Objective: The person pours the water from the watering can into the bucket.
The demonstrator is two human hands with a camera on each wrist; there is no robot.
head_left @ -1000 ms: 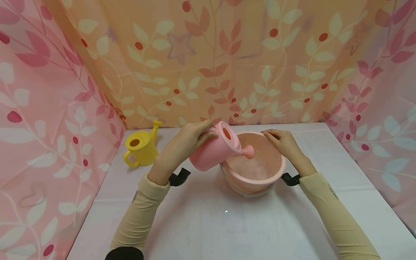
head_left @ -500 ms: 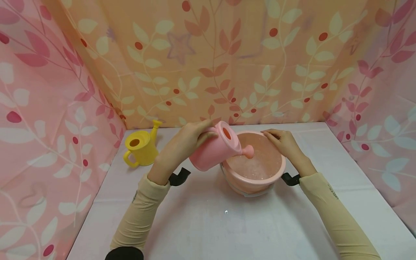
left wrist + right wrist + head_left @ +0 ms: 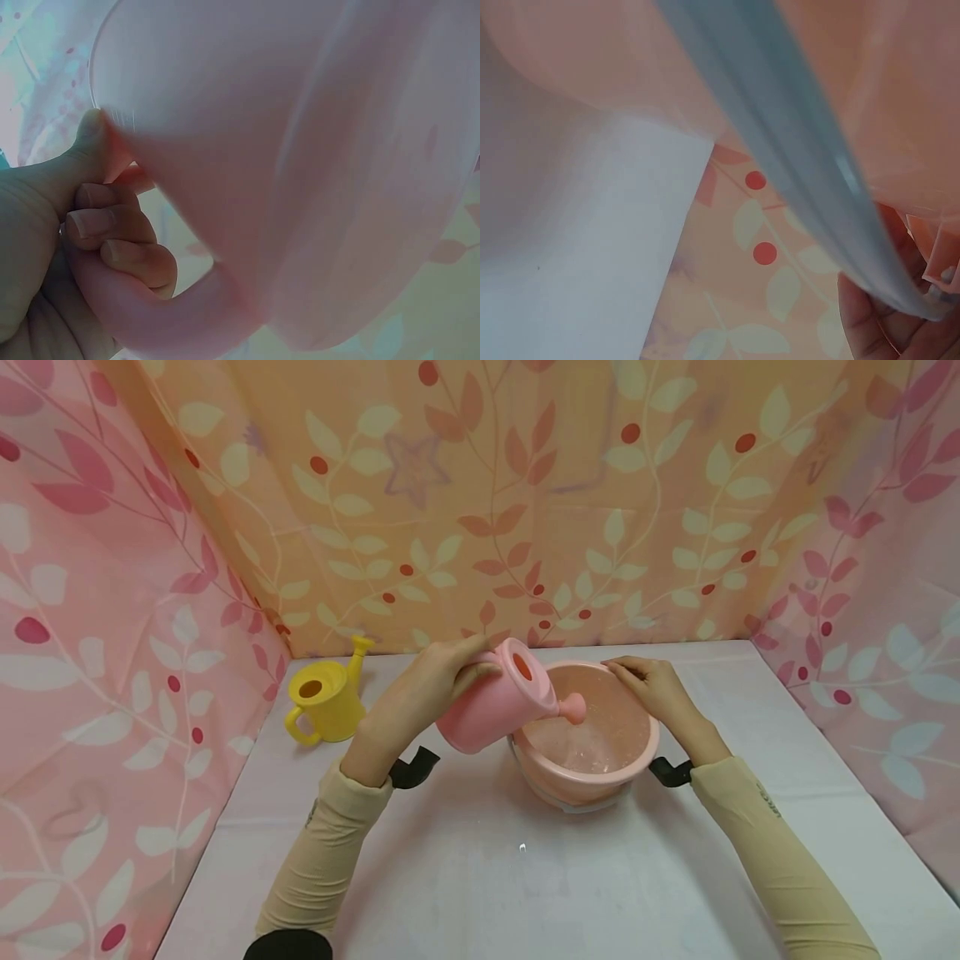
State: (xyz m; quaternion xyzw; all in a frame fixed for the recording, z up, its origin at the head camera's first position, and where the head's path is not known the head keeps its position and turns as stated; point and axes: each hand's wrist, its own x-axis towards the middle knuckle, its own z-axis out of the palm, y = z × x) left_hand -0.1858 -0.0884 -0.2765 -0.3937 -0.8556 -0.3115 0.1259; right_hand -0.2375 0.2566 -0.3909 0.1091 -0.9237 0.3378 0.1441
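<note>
My left hand (image 3: 431, 681) grips the handle of a pink watering can (image 3: 491, 706); the left wrist view shows fingers (image 3: 142, 266) curled round that handle (image 3: 199, 322). The can tilts to the right, and its sprinkler head (image 3: 573, 708) hangs over a light-pink bucket (image 3: 645, 760). Rippled water (image 3: 581, 745) lies inside the bucket. At the bucket's far right rim, my right hand (image 3: 660, 689) holds on. Up close in the right wrist view, its fingers (image 3: 862, 319) are bent beside the rim, near the grey bail handle (image 3: 780, 135), and are partly hidden.
A yellow watering can (image 3: 327, 702) stands upright at the back left of the white table (image 3: 465, 893). A small wet spot (image 3: 522, 847) glints in front of the bucket. Patterned cloth (image 3: 525, 527) hangs behind and on both sides.
Both hands, the pink watering can and the bucket keep their places. Only the ripples on the water in the bucket differ.
</note>
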